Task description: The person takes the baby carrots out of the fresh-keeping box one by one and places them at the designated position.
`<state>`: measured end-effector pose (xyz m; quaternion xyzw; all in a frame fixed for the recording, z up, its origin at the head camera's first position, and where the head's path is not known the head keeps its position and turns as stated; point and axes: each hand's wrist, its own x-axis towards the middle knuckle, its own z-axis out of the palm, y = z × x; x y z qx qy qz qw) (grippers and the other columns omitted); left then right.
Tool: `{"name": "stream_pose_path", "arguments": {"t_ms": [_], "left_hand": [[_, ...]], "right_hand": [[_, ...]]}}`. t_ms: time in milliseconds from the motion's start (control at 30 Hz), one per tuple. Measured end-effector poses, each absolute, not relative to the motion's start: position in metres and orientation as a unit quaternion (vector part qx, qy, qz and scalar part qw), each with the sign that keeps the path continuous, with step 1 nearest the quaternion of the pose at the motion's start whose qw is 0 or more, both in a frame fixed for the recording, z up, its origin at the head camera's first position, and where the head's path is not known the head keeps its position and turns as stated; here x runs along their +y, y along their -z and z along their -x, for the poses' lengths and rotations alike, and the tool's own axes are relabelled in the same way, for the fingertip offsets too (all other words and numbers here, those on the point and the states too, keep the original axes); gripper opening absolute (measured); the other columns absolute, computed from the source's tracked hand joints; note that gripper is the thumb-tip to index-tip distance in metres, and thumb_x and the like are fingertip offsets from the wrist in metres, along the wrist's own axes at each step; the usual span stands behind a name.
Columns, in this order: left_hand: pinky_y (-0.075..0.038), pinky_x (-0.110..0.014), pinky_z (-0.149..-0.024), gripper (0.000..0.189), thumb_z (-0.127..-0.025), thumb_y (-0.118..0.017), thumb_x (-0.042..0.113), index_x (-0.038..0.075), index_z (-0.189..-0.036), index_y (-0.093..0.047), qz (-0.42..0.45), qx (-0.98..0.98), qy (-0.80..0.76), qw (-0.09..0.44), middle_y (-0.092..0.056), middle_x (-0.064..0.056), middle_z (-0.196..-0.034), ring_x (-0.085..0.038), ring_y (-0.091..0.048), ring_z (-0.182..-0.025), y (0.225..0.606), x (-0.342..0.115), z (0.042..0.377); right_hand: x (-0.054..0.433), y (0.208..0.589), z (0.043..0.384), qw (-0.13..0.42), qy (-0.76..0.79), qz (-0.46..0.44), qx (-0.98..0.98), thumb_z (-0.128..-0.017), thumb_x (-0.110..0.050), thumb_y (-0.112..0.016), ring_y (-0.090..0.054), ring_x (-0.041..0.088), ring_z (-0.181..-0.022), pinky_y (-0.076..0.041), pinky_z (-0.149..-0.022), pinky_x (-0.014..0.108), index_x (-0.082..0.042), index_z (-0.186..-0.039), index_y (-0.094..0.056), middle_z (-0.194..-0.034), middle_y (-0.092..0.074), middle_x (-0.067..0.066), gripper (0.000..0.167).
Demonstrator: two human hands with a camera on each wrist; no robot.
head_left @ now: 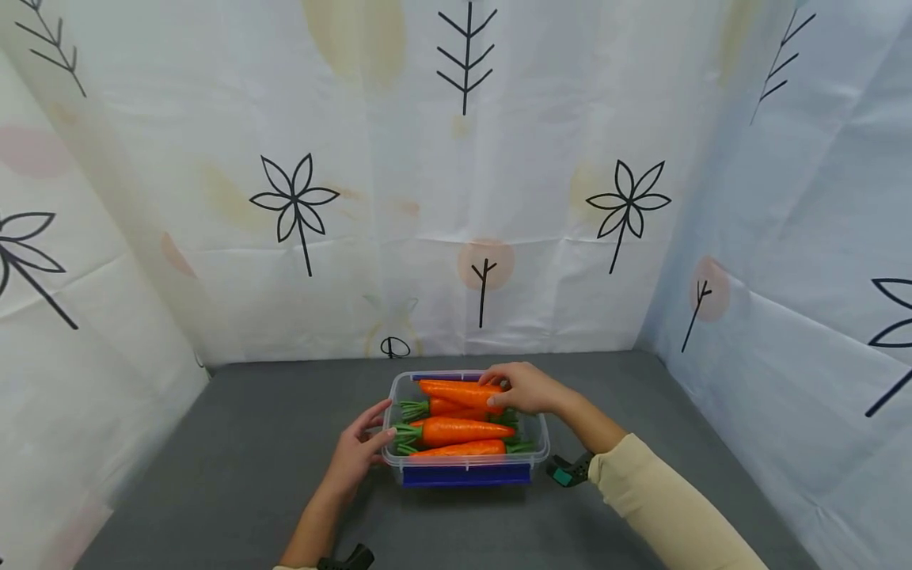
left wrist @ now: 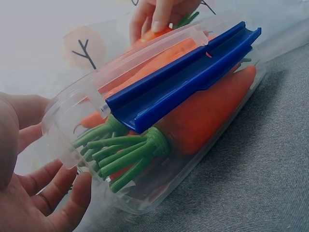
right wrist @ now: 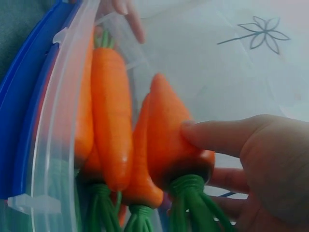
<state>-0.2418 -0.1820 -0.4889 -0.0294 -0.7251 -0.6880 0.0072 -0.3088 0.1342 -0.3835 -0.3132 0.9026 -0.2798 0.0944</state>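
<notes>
A clear plastic box [head_left: 466, 457] with blue latches holds several orange carrots with green tops. My right hand [head_left: 526, 388] reaches over the box's far right part and pinches a carrot [right wrist: 170, 137] between thumb and fingers. In the right wrist view, this carrot is above the others, its green stems toward the camera. Another carrot [right wrist: 112, 116] lies lower, beside it. At the box's left end is my left hand [head_left: 359, 445], with its fingers loosely bent around the corner and touching the outer wall. The nearest carrot [left wrist: 205, 113] shows through the side in the left wrist view.
The box stands on a dark grey table [head_left: 271, 443]. A white patterned cloth [head_left: 399, 293] rises behind the table and along both sides. Dark straps are on both wrists, and a pale sleeve [head_left: 663, 499] covers the right forearm.
</notes>
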Motion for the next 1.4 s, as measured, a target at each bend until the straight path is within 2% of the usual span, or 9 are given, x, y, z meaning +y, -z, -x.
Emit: {"name": "stream_pose_path", "arguments": {"t_ms": [167, 333, 633, 867, 1167, 1400], "left_hand": [[-0.056, -0.035, -0.069, 0.053, -0.092, -0.068, 0.022, 0.016, -0.142, -0.051, 0.031, -0.723, 0.690, 0.007, -0.048, -0.020, -0.130, -0.028, -0.057, -0.094, 0.490, -0.182, 0.240], [-0.055, -0.035, -0.069, 0.052, -0.092, -0.068, 0.021, 0.017, -0.141, -0.052, 0.029, -0.721, 0.692, 0.007, -0.049, -0.019, -0.129, -0.027, -0.057, -0.093, 0.492, -0.183, 0.242], [-0.055, -0.034, -0.071, 0.053, -0.093, -0.067, 0.020, 0.013, -0.143, -0.050, 0.033, -0.725, 0.687, 0.014, -0.047, -0.021, -0.132, -0.028, -0.057, -0.098, 0.488, -0.182, 0.239], [-0.054, -0.033, -0.077, 0.051, -0.094, -0.066, 0.020, 0.014, -0.142, -0.051, 0.041, -0.731, 0.681, 0.013, -0.047, -0.021, -0.134, -0.028, -0.058, -0.103, 0.489, -0.184, 0.240], [-0.054, -0.038, -0.082, 0.052, -0.093, -0.067, 0.024, 0.019, -0.142, -0.051, 0.043, -0.733, 0.679, 0.000, -0.046, -0.019, -0.138, -0.030, -0.057, -0.108, 0.492, -0.186, 0.244], [-0.054, -0.038, -0.082, 0.052, -0.093, -0.067, 0.022, 0.019, -0.142, -0.051, 0.046, -0.729, 0.683, 0.002, -0.045, -0.019, -0.138, -0.030, -0.057, -0.108, 0.493, -0.186, 0.242]], "right_hand": [[0.144, 0.378, 0.304, 0.040, 0.309, 0.294, 0.904, -0.093, -0.021, -0.068, -0.061, 0.021, -0.091, -0.051, -0.075, 0.036, -0.012, -0.123, -0.064, -0.112, -0.063, 0.006, 0.031], [0.153, 0.377, 0.302, -0.003, 0.365, 0.249, 0.897, -0.093, -0.022, -0.068, -0.062, 0.021, -0.087, -0.051, -0.066, 0.034, -0.010, -0.124, -0.063, -0.112, -0.064, 0.009, 0.033], [0.174, 0.398, 0.308, -0.107, 0.405, 0.194, 0.887, -0.091, -0.020, -0.071, -0.063, 0.023, -0.083, -0.051, -0.062, 0.033, -0.008, -0.124, -0.063, -0.110, -0.064, 0.014, 0.036], [0.190, 0.420, 0.313, -0.181, 0.400, 0.144, 0.887, -0.089, -0.019, -0.073, -0.064, 0.026, -0.080, -0.051, -0.060, 0.033, -0.003, -0.123, -0.064, -0.104, -0.066, 0.016, 0.038], [0.207, 0.444, 0.316, -0.175, 0.398, 0.070, 0.898, -0.091, -0.021, -0.071, -0.063, 0.032, -0.087, -0.053, -0.065, 0.039, -0.002, -0.121, -0.063, -0.105, -0.064, 0.017, 0.036], [0.215, 0.470, 0.321, -0.162, 0.380, 0.028, 0.910, -0.090, -0.026, -0.071, -0.061, 0.030, -0.081, -0.050, -0.065, 0.040, -0.001, -0.116, -0.065, -0.097, -0.065, 0.016, 0.037]]}}
